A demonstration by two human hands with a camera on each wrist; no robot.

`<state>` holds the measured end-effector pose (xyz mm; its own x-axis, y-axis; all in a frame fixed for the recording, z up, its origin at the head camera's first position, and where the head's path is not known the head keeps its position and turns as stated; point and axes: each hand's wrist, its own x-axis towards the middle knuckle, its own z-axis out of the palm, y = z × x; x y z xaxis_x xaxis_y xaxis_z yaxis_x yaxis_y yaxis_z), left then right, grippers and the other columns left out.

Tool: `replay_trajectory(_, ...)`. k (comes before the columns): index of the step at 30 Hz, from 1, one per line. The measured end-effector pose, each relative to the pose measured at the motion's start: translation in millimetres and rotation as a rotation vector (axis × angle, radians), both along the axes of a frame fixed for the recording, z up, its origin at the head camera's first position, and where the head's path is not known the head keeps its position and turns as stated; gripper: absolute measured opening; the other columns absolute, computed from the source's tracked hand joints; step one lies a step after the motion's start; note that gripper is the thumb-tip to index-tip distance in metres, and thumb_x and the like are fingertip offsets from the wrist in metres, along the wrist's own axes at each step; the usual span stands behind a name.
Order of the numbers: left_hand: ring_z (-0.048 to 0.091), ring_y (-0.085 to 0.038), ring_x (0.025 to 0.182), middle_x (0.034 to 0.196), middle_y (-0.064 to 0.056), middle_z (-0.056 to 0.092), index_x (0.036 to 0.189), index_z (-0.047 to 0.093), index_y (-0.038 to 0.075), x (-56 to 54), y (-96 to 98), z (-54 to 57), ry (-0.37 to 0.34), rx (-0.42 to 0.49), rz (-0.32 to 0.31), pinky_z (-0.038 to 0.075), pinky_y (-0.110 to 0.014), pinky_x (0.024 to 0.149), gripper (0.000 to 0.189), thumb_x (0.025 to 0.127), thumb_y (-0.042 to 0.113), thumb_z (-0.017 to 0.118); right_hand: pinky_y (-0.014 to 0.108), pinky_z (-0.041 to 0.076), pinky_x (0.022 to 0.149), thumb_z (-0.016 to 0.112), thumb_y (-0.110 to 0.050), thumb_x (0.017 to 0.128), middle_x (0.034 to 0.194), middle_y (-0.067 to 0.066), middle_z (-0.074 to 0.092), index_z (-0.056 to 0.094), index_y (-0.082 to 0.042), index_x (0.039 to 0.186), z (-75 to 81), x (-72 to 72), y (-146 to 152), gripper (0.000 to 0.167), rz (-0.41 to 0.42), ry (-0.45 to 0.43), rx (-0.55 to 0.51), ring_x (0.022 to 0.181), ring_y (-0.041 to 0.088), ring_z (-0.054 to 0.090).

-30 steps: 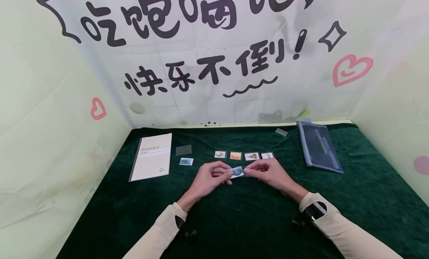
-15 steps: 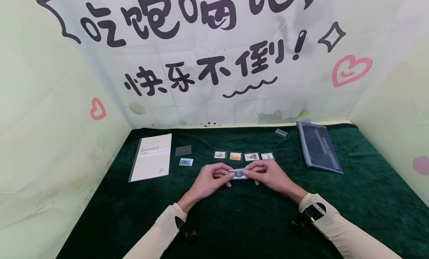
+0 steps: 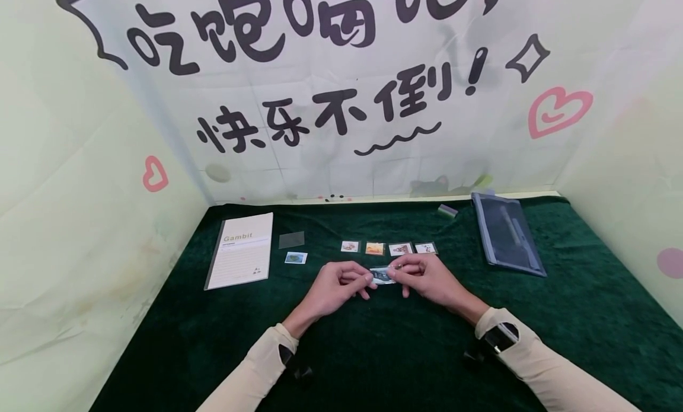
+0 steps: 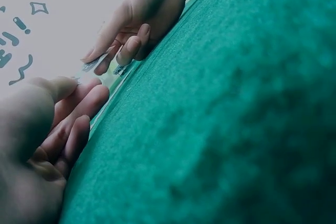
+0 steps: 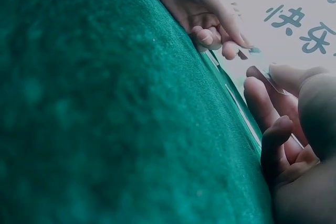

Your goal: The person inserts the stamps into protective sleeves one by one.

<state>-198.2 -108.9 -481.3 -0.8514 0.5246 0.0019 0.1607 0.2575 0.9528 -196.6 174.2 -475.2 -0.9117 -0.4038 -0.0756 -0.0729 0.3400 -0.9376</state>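
Note:
Above the cloth in the middle of the head view, a small blue-grey stamp in what looks like a clear sleeve is held between both hands. My left hand pinches its left end with thumb and fingertips. The right hand pinches the right end, thumb on top, covering part of it. Both wrist views show the thumbs and forefingers at the thin piece, the other fingers loosely bent. Just beyond the hands lies a row of several sleeved stamps, among them an orange one. How far the stamp sits in its sleeve is unclear.
A blue-green stamp and an empty clear sleeve lie left of the hands, beside a Gambit notebook. At right is a dark blue zip pouch. A small block lies near the back edge.
The held stamp has tilted, looking narrower half a second ago and showing more of its face now. My right fingertips have come over its right end; the left hand has barely moved.

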Motion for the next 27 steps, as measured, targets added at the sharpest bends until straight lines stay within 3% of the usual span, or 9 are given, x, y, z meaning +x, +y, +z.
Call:
replay_trajectory(7, 0.079, -0.018, 0.096, 0.109, 0.005, 0.084, 0.119, 0.077, 0.022, 0.9, 2.7, -0.7, 0.048, -0.004, -0.031, 0.058, -0.031, 0.091, 0.022, 0.107, 0.038, 0.069, 0.034, 0.054, 0.083, 0.070, -0.042, 0.106, 0.087, 0.009, 0.081, 0.074, -0.019, 0.124, -0.4, 0.3, 1.2, 0.030, 0.069, 0.019, -0.007, 0.077, 0.029, 0.074)
replay_trajectory(16, 0.079, -0.018, 0.096, 0.109, 0.004, 0.084, 0.120, 0.077, 0.021, 0.7, 2.3, -1.5, 0.041, -0.004, -0.002, 0.057, -0.031, 0.091, 0.025, 0.107, 0.041, 0.069, 0.032, 0.058, 0.066, 0.072, -0.038, 0.105, 0.101, 0.007, 0.081, 0.075, -0.017, 0.120, 0.4, 0.1, -0.9, 0.025, 0.080, 0.065, 0.001, 0.074, 0.023, 0.070)
replay_trajectory(23, 0.079, -0.018, 0.097, 0.109, 0.006, 0.084, 0.120, 0.077, 0.022, 0.0, 1.6, -1.5, 0.037, -0.014, 0.001, 0.056, -0.034, 0.095, 0.027, 0.107, 0.044, 0.068, 0.029, 0.052, 0.062, 0.072, -0.042, 0.104, 0.100, 0.008, 0.082, 0.075, -0.015, 0.122, 0.3, 0.7, -2.2, 0.032, 0.007, 0.030, -0.005, 0.064, 0.019, 0.062)
replay_trajectory(27, 0.079, -0.018, 0.097, 0.109, 0.007, 0.084, 0.120, 0.077, 0.023, -0.5, 1.0, -2.0, 0.038, -0.017, 0.000, 0.056, -0.035, 0.095, 0.027, 0.107, 0.045, 0.068, 0.030, 0.050, 0.062, 0.073, -0.042, 0.104, 0.091, 0.012, 0.080, 0.075, -0.014, 0.121, 1.0, 1.5, -3.2, 0.033, -0.011, 0.027, -0.002, 0.062, 0.021, 0.061)
